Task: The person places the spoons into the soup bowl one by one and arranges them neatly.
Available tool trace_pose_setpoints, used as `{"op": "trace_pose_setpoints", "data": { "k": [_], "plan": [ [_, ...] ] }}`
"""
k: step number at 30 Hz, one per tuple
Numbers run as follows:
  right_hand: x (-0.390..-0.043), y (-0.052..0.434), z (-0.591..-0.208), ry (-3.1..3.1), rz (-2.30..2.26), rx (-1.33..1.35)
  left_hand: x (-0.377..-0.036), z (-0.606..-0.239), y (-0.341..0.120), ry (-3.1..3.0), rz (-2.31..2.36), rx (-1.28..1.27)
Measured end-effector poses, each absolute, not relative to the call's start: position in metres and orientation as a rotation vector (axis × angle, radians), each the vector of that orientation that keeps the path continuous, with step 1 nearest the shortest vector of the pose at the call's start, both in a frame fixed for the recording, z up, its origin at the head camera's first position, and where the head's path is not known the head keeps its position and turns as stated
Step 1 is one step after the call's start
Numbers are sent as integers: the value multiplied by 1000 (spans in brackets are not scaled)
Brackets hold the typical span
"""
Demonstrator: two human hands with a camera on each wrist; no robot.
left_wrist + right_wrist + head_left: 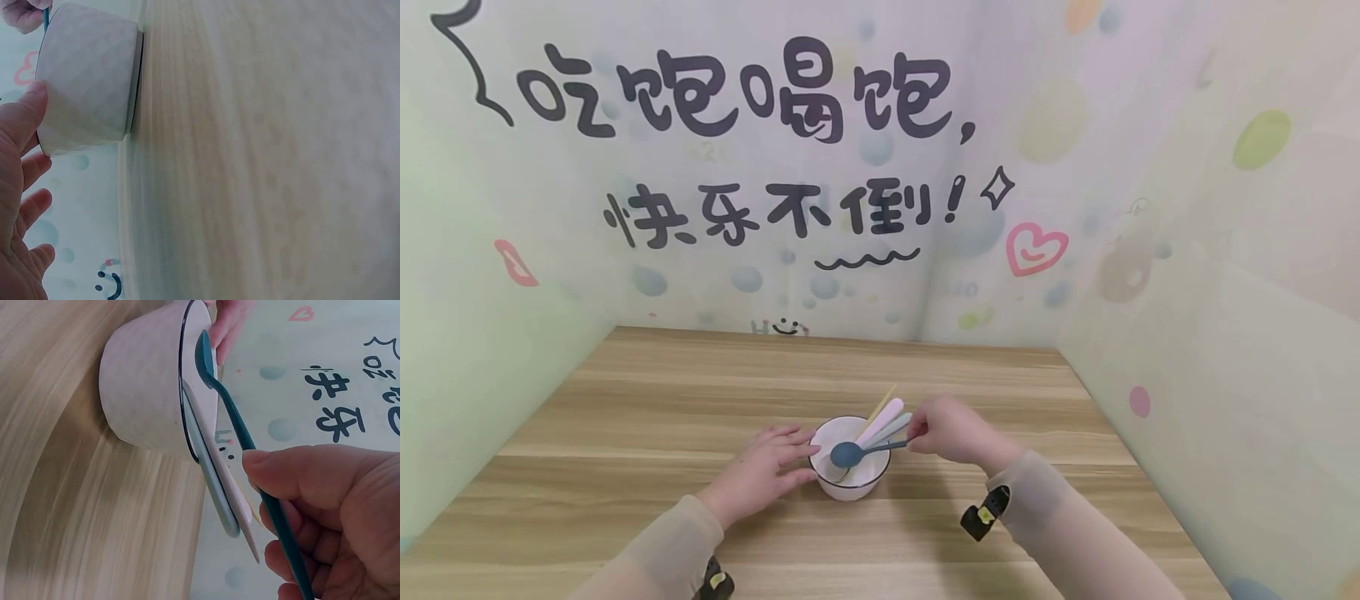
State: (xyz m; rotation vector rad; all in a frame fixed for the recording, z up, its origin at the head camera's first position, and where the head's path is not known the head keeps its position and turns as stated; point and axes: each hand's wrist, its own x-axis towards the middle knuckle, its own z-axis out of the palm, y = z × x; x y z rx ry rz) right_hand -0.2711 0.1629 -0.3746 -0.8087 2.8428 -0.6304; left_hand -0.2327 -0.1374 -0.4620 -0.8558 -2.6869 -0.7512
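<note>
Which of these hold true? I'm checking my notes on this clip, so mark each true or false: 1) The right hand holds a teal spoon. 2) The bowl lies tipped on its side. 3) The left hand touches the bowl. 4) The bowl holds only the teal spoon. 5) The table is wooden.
1) True: the right hand pinches the handle of the teal spoon.
2) False: the white bowl stands upright on the table.
3) True: the left hand rests its fingers against the bowl's side.
4) False: a pink spoon, a grey spoon and a pale wooden stick also lean in it.
5) True: the table has wood grain.
</note>
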Motion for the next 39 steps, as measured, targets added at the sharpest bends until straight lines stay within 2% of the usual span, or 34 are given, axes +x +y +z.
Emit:
{"op": "trace_pose_setpoints", "data": {
  "k": [39],
  "plan": [
    [-275,144,-394,3042,-161,-1151,-233,-465,-137,-2659,-752,-859]
  ]
}}
